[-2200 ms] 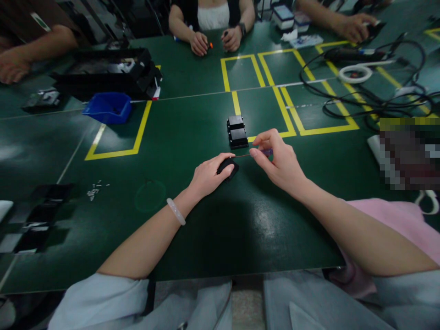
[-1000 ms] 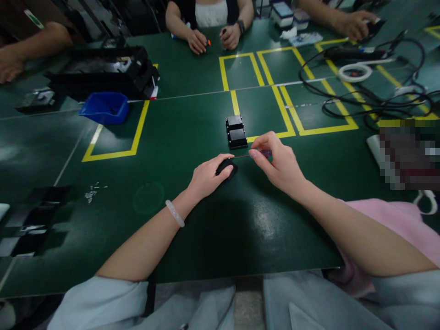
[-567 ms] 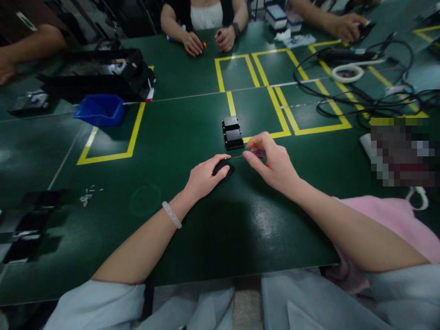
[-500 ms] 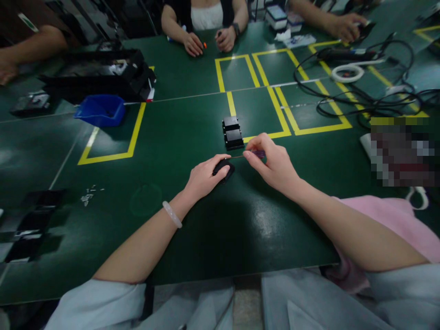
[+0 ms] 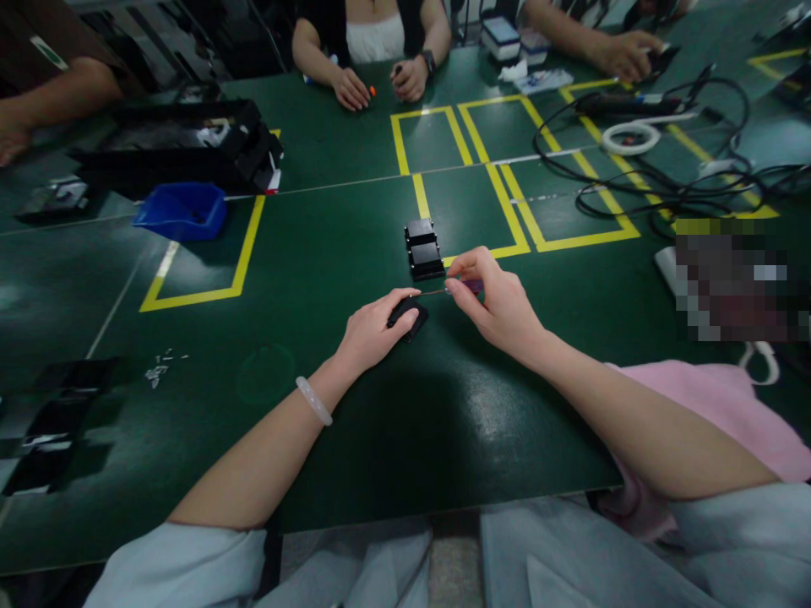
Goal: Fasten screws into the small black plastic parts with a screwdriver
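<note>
On the green table my left hand (image 5: 373,328) is closed on a small black block-like part (image 5: 415,323), pressing it down with thumb and fingers. My right hand (image 5: 498,295) grips the purple handle of a screwdriver (image 5: 474,286) in a pinch. The thin shaft points left, and its tip meets the upper edge of the black part near my left fingertips. Just beyond my hands lie two similar black parts (image 5: 424,251), one behind the other, with small shiny screws along their sides.
Small screws (image 5: 158,369) lie scattered at left, near more black parts (image 5: 47,435). A blue bin (image 5: 181,211) stands before a long black tray (image 5: 171,143). Black cables (image 5: 608,198) coil at right, above a pink cloth (image 5: 703,405). Co-workers' hands (image 5: 355,89) rest across the table.
The whole view has shifted slightly. Both hands keep the same hold, with the screwdriver still against the black part.
</note>
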The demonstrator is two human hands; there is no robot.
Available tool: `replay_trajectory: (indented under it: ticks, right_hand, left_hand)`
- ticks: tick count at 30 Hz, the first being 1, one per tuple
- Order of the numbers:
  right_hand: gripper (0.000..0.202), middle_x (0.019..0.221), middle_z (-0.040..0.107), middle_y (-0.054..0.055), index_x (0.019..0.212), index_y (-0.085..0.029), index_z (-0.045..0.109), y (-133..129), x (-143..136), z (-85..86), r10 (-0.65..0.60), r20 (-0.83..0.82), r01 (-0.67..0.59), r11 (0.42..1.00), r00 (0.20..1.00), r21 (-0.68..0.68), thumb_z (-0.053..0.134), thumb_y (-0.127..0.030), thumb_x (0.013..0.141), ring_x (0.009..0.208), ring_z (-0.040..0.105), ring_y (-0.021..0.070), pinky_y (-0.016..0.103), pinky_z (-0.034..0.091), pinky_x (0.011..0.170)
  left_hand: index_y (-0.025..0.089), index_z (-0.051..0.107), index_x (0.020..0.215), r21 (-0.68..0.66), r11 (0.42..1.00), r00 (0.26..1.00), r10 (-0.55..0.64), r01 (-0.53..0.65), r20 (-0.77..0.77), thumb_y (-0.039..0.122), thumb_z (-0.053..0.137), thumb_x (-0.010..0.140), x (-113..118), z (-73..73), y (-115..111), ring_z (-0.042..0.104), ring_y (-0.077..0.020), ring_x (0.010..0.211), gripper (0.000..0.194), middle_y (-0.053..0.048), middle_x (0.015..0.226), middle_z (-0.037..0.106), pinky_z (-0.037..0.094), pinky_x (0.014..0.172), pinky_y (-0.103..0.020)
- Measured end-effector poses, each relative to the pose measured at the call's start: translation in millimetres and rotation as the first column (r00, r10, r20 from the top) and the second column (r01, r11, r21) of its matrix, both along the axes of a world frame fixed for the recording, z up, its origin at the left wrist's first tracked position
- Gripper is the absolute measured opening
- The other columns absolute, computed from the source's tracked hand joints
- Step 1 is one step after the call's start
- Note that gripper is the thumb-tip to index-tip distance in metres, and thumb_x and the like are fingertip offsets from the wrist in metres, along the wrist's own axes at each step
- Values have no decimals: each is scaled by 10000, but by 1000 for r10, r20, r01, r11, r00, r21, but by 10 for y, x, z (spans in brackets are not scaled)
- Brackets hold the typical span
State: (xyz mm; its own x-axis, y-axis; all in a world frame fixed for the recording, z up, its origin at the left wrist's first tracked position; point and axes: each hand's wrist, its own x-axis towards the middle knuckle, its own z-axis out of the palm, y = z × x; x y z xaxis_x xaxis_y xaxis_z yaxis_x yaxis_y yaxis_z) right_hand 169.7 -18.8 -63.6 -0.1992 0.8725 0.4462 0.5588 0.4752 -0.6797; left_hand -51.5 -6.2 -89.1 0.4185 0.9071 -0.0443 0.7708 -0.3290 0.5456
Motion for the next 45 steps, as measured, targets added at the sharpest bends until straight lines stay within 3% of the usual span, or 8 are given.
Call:
replay_trajectory:
  ticks: [5,11,17,23,28,34,40,45]
  right_hand:
    - [170,798,602,-14,1032,-237,499,-11,-6,4,-15,-6,15,999,1000,30,549,-210,872,707,618,150,292,466,692]
    - [100,837,627,4,991,-234,519,-5,3,7,7,1,-7,1000,1000,20,540,-308,927,756,628,164,299,475,715]
    - [171,832,615,2,1034,-233,515,-18,-7,-8,-19,1,19,998,1000,55,558,-211,870,742,624,165,299,474,695]
    - [91,831,618,7,968,-233,531,-19,5,7,-2,38,1,1000,999,29,542,-316,932,738,609,167,306,466,707]
    - [161,830,608,-1,1023,-237,517,-24,10,10,-16,20,15,999,1000,52,562,-211,870,725,609,164,302,465,699]
    - [95,847,615,12,976,-231,526,-26,24,19,-1,40,-1,999,999,52,547,-311,929,732,610,171,314,460,697]
    - [173,841,606,0,1030,-237,510,-24,16,4,-7,10,6,997,1000,73,563,-208,869,736,615,162,302,471,699]
    - [91,845,614,2,977,-238,514,-9,14,-3,5,16,-6,999,1000,54,548,-301,921,743,612,157,300,473,709]
  left_hand:
    - [307,558,1369,7,1000,1000,-3,3,6,528,373,988,-1,-10,1,665,-253,1051,478,-17,1296,678,482,875,-358]
    - [301,563,1366,7,1000,1000,-6,6,13,525,374,993,6,-12,-5,664,-247,1052,475,-17,1288,678,483,885,-356]
    - [300,566,1363,12,1000,1000,-6,6,12,517,387,989,1,-25,-9,667,-247,1046,469,-18,1284,682,484,869,-349]
    - [309,565,1359,13,1000,1000,-13,13,13,525,382,992,5,-11,-22,667,-250,1052,464,-14,1286,680,482,851,-350]
    - [299,572,1348,15,1000,1000,-10,10,9,517,383,989,8,1,-31,668,-250,1046,460,-16,1274,686,482,848,-346]
    - [307,569,1350,20,1000,1000,-17,16,13,516,381,989,9,-3,-44,663,-250,1072,458,-9,1283,683,480,866,-348]
    - [304,565,1351,20,1000,1000,-20,20,15,514,380,992,7,-8,-39,662,-250,1073,455,-10,1265,687,480,868,-351]
    - [309,561,1360,17,1000,1000,-15,15,8,523,378,986,6,-16,-35,663,-251,1076,468,-9,1284,682,483,879,-355]
